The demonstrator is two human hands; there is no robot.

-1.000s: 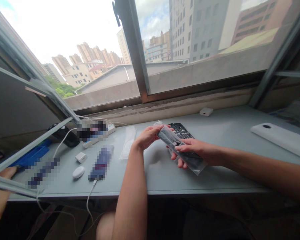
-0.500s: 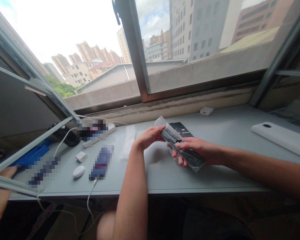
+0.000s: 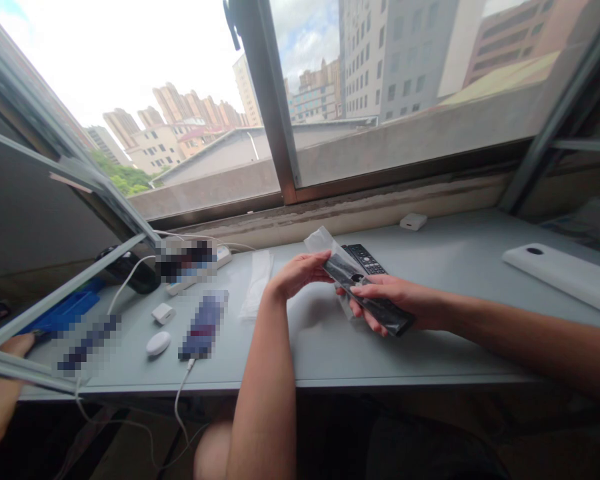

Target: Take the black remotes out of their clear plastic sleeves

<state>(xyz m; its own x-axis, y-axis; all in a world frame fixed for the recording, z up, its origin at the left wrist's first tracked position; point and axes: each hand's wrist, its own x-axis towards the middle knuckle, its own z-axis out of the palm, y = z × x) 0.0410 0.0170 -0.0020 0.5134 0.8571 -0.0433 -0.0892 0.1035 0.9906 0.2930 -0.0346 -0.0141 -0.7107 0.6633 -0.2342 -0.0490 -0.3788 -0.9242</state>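
A black remote control (image 3: 395, 316) is held slantwise above the desk between my two hands. A clear plastic sleeve (image 3: 317, 241) covers its upper part and sticks out loosely past its far end; the near end looks bare. At the far end, my left hand (image 3: 303, 272) is closed, thumb and fingers pinching the sleeve. Lower down, my right hand (image 3: 397, 295) wraps around the remote control, thumb on top and fingers underneath. Just behind lie black remotes with buttons (image 3: 367, 259) on the desk, partly hidden by the held one.
To the left are white plastic sleeves (image 3: 257, 283), a phone (image 3: 203, 327) on a cable, a white charger (image 3: 163, 313), a round white case (image 3: 158, 343) and a power strip (image 3: 200, 272). Another person's hand (image 3: 17, 347) is at far left. A long white device (image 3: 565, 275) lies right.
The remote control's near end now shows outside the plastic, where the sleeve covered it before. The sleeve's loose part extends further up and left. My hands have barely moved.
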